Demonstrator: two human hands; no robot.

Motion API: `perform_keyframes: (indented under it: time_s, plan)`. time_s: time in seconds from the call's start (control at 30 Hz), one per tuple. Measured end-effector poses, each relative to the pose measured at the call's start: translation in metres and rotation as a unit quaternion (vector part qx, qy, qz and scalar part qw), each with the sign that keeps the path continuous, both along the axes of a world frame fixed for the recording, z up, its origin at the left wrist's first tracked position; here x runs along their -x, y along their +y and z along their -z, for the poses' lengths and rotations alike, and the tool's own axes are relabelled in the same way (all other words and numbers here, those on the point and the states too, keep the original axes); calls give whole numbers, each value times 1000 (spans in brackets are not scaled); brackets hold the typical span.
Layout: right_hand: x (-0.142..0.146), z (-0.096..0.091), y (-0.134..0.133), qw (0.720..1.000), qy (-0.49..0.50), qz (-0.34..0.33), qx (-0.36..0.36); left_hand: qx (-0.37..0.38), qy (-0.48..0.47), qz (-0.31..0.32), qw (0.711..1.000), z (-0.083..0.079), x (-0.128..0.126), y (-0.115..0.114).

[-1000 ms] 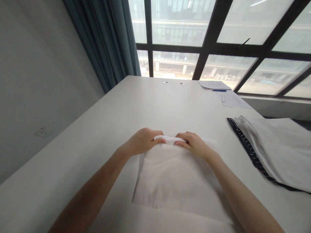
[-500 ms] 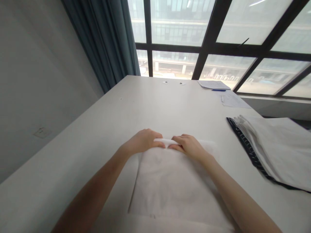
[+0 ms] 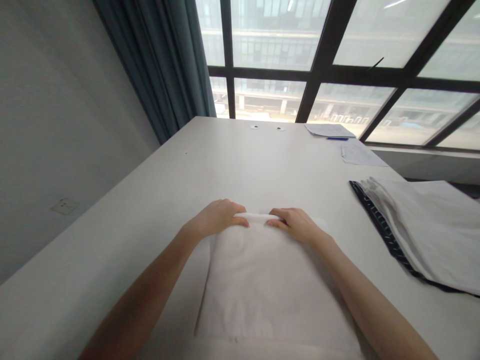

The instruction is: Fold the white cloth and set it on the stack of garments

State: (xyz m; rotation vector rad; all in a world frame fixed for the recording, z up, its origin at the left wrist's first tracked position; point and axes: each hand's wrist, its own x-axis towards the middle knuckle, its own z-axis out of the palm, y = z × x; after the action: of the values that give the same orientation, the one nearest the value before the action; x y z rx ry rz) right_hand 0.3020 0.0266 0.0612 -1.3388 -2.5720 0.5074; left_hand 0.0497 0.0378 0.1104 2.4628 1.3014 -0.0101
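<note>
A white cloth (image 3: 273, 285) lies in front of me on the table, its far edge gathered into a narrow fold or roll. My left hand (image 3: 223, 217) pinches that far edge near its left end, thumb on the near side and fingers beyond it. On the right part of the same edge, my right hand (image 3: 294, 222) has a matching pinch. A short stretch of the folded edge shows between the two thumbs. The fingertips behind the fold are partly hidden. Whether the cloth is a garment or a plain piece, I cannot tell.
The white table (image 3: 157, 200) runs toward the window (image 3: 270, 95). To the right lies a stack of white cloth (image 3: 435, 230) over a black cloth (image 3: 390, 240). Papers (image 3: 330, 130) and a blue pen (image 3: 337, 138) rest at the far right. A blue curtain (image 3: 168, 65) hangs at left.
My hands have slid apart along the folded edge, the left one leftward and the right one rightward. More of the edge shows between them, and the cloth looks smoother.
</note>
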Motion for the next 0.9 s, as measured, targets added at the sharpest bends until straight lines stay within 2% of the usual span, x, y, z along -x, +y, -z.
perform_keyframes:
  time_s: [0.07,0.17,0.27,0.43,0.57,0.73,0.9]
  plan:
    - [2,0,-1,999,28,-12,15,-28,19,14,999,-2,-1,-3]
    - [6,2,-3,999,36,10,7,-44,24,26,998,-2,-2,-4]
    - [11,4,-5,999,20,34,-19,-35,27,19,999,-2,-2,-5]
    - [19,3,-11,998,-38,28,-51,-61,89,11,994,-3,-11,-14]
    - [20,2,-10,998,-47,7,-44,-95,97,34,990,6,-19,-15]
    - [-1,2,4,999,0,13,35,-95,99,29,990,23,-15,0]
    - [-36,6,17,981,88,51,164,-67,84,15,994,27,-6,8]
